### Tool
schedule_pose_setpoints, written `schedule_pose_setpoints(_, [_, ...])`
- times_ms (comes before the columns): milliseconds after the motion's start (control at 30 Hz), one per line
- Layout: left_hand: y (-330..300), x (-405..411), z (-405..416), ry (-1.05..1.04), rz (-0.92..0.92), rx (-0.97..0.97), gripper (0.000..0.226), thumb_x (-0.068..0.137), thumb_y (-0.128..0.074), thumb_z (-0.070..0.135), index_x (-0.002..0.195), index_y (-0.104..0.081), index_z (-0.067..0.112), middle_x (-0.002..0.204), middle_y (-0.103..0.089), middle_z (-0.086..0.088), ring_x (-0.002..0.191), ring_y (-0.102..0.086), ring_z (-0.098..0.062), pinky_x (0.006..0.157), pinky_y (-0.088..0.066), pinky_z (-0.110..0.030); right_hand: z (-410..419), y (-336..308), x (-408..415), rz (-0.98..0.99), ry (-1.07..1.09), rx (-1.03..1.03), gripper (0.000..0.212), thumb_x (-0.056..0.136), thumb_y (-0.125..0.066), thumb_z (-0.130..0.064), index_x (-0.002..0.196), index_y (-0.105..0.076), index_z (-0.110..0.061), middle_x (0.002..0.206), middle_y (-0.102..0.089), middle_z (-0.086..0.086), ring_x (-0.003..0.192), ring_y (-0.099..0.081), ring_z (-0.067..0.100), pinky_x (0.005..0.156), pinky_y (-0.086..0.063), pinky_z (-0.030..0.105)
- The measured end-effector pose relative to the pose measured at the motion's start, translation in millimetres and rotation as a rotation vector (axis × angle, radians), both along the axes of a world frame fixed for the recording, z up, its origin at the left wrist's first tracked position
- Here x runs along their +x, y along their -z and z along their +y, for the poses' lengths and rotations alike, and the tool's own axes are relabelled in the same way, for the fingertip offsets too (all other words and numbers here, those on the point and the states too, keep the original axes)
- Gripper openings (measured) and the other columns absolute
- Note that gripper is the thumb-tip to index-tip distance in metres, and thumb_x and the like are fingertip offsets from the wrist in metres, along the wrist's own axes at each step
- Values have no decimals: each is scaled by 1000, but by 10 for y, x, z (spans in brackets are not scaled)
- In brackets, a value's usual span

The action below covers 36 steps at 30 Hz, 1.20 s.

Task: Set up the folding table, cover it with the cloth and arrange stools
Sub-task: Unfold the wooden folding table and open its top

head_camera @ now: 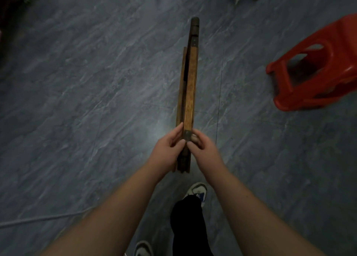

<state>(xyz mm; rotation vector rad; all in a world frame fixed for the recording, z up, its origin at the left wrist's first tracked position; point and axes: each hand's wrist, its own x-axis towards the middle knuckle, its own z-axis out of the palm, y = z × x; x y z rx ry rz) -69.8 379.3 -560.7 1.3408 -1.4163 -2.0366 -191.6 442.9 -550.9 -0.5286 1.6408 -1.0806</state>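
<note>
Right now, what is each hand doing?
Left hand: closed on the folded wooden table.
Right hand: closed on the same table.

Indoor room, likely home: grey marbled tile floor point(96, 81), red plastic stool point(318, 66).

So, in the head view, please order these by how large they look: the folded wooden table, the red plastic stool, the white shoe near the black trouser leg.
1. Folded wooden table, seen edge-on, and red plastic stool, partly cut off: too unsure to rank.
2. White shoe, clearly smallest, partly hidden.
</note>
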Motion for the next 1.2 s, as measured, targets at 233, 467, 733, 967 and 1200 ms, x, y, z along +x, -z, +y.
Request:
schedule_pose_setpoints(233, [35,181,487,93,-16,-111,57,97,-49,2,148,-38,23,140,-54,5,128,-51,-4,114,-37,-37,388,-82,218,53,46,-72,54,97,-50,2,144,-47,-24,132,-62,-2,117,-60,5,102,-48,27])
schedule_pose_setpoints(467, [110,148,662,35,-33,-271,51,100,-48,15,149,-39,27,137,-56,6,121,-54,2,105,-42,-22,548,99,111,-20,49,-195,52,96,-58,-4,146,-45,-13,135,-61,1,119,-60,3,103,-46,22])
schedule_pose_setpoints(733, [648,249,936,21,96,-614,52,102,-43,26,152,-28,30,151,-37,19,138,-33,5,111,-31,-16,936,806,69,128,-112,-444,60,93,-43,17,147,-43,-9,138,-57,-6,129,-52,2,105,-42,20])
schedule_pose_setpoints(967, [1301,301,776,206,-36,-929,91,86,-63,8,153,-12,43,148,-30,30,137,-30,9,110,-25,-12,959,1301,46,495,-159,-587,81,81,-53,10,154,-30,-17,156,-37,-6,145,-31,6,120,-27,43])
schedule_pose_setpoints(1200, [1997,337,637,312,-31,-1065,101,81,-73,14,155,-7,37,155,-29,13,143,-27,-4,116,-32,-39,881,1973,57,725,-205,-723,91,78,-62,3,156,-16,-7,162,-25,2,150,-22,12,123,-20,36])
